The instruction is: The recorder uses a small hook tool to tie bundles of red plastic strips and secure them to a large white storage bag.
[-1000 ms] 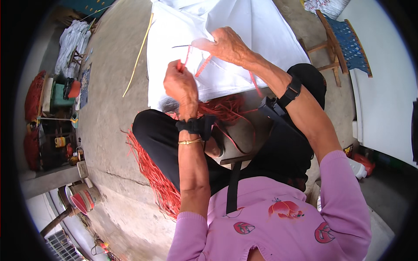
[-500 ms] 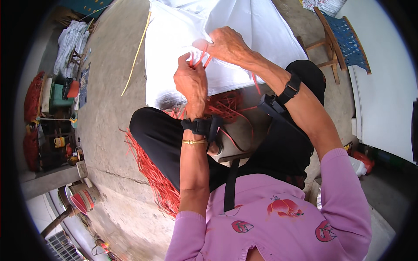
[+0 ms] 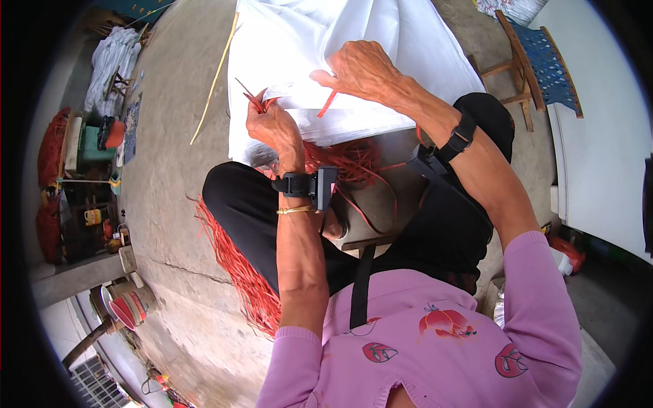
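Presently grasping thin red strips [image 3: 256,102] in the left hand [image 3: 273,126] at eleven o'clock, with pointed ends poking out beyond the fingers. Holding the right hand [image 3: 364,71] over the white cloth [image 3: 415,44], between twelve and one, with a short red cord [image 3: 328,104] hanging toward seven beneath the thumb; cannot tell the state of that grip. Visible at eight, beside the black trousers [image 3: 241,217]: a heap of red strands [image 3: 238,265]; at two, a blue-seated wooden stool [image 3: 541,64].

red strips [image 3: 258,103] | thin, splayed, in left hand [image 3: 274,128] || red strand [image 3: 327,104] | slanting from right hand [image 3: 360,68]
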